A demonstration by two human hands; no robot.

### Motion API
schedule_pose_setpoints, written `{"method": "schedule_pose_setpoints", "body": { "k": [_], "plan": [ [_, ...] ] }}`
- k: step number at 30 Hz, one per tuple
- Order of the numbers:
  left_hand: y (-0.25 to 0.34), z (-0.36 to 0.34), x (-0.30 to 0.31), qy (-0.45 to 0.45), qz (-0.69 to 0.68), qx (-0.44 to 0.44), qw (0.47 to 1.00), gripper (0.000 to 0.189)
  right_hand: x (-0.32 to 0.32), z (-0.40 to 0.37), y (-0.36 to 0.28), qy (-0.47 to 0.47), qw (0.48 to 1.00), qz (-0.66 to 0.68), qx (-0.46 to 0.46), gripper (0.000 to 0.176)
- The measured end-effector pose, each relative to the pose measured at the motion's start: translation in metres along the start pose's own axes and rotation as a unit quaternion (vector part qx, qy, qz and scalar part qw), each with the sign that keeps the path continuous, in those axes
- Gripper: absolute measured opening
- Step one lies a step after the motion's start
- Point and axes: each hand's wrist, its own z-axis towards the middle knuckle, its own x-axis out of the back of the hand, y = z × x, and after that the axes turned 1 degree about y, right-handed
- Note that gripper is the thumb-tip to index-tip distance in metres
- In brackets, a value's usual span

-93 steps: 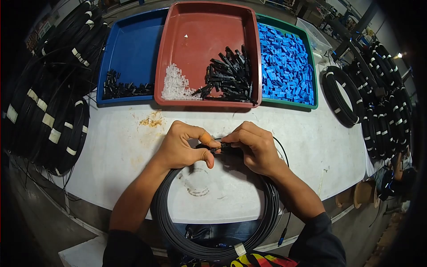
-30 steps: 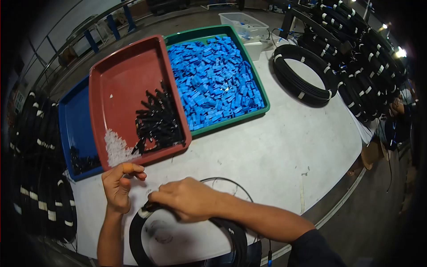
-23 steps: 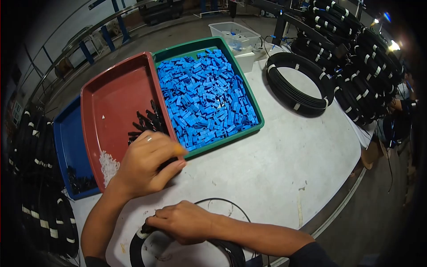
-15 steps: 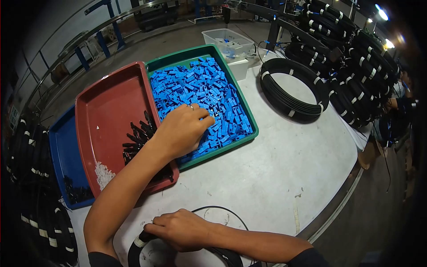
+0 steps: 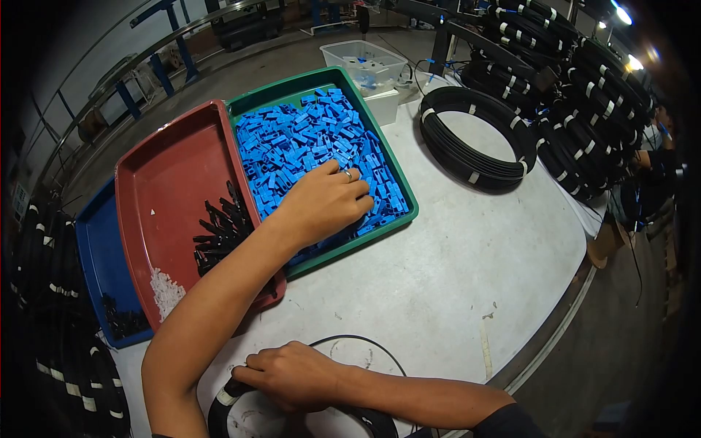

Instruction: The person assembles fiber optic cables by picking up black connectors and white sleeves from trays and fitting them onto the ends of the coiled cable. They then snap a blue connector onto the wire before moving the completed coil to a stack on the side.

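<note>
My left hand (image 5: 326,202) reaches into the green tray (image 5: 355,243), its fingers bent down among a heap of small blue plastic pieces (image 5: 292,139) that look like connectors or clips. Its fingertips are hidden, so what they pinch cannot be made out. A ring shows on one finger. At the table's near edge my right hand (image 5: 292,376) is closed on a black cable coil (image 5: 221,409) bound with white tape. The bottom of this coil is cut off by the frame. A loose strand of cable (image 5: 383,348) arcs out behind the right wrist.
Left of the green tray, a red tray (image 5: 164,160) holds black parts (image 5: 219,230) and small white pieces (image 5: 166,293). A blue tray (image 5: 95,241) sits beyond it. Another coil (image 5: 475,179) lies on the white table (image 5: 438,285). Stacked coils (image 5: 584,146) and a clear bin (image 5: 365,62) stand behind.
My left hand has shifted slightly right and down over the blue pieces, and its fingers are a little more spread. My right hand stays on the coil. The whole view has shifted slightly.
</note>
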Motion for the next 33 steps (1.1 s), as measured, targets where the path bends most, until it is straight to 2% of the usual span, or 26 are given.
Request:
{"method": "schedule_pose_setpoints", "body": {
  "k": [3, 7, 10, 12, 16, 19, 21, 22, 27, 29, 31, 33],
  "plan": [
    [-0.01, 0.0, -0.001, -0.024, 0.004, 0.026, 0.999, 0.01, 0.001, 0.001, 0.0, -0.008, 1.0, -0.002, -0.007, 0.039],
    [-0.015, -0.004, -0.003, -0.023, -0.059, 0.028, 0.998, 0.011, -0.001, 0.001, -0.001, -0.003, 1.0, 0.005, -0.009, 0.042],
    [-0.013, 0.0, -0.001, -0.009, -0.059, -0.004, 0.998, 0.012, -0.002, 0.001, 0.0, -0.012, 1.0, 0.003, -0.017, 0.042],
    [-0.012, 0.0, -0.001, -0.01, -0.046, -0.037, 0.998, 0.013, -0.004, 0.0, 0.001, 0.013, 1.0, -0.014, -0.005, 0.035],
    [-0.014, -0.001, 0.0, -0.025, -0.041, -0.028, 0.998, 0.014, -0.003, 0.0, 0.001, 0.011, 1.0, -0.014, -0.002, 0.033],
    [-0.019, -0.003, -0.001, 0.03, -0.068, -0.027, 0.997, 0.016, -0.004, -0.001, 0.002, 0.016, 1.0, -0.014, -0.004, 0.033],
    [-0.02, -0.005, 0.008, 0.063, -0.133, 0.042, 0.988, 0.019, -0.002, 0.0, 0.001, 0.011, 1.0, -0.018, -0.006, 0.033],
    [-0.022, -0.007, 0.015, 0.032, -0.135, 0.049, 0.989, 0.021, -0.001, 0.0, 0.001, 0.01, 1.0, -0.021, 0.0, 0.033],
    [-0.019, -0.013, 0.024, 0.017, -0.104, 0.053, 0.993, 0.028, 0.0, -0.001, 0.001, 0.038, 0.998, -0.039, 0.012, 0.034],
    [-0.01, -0.01, 0.017, 0.008, -0.111, 0.039, 0.993, 0.03, -0.001, -0.001, 0.002, 0.046, 0.998, -0.04, 0.02, 0.034],
    [0.001, -0.005, 0.006, -0.001, -0.11, 0.027, 0.994, 0.025, -0.003, -0.002, 0.002, 0.051, 0.998, -0.035, 0.02, 0.035],
    [0.007, 0.0, -0.004, 0.028, -0.029, -0.063, 0.997, 0.021, -0.003, -0.002, 0.003, 0.055, 0.998, -0.036, 0.024, 0.035]
  ]
}}
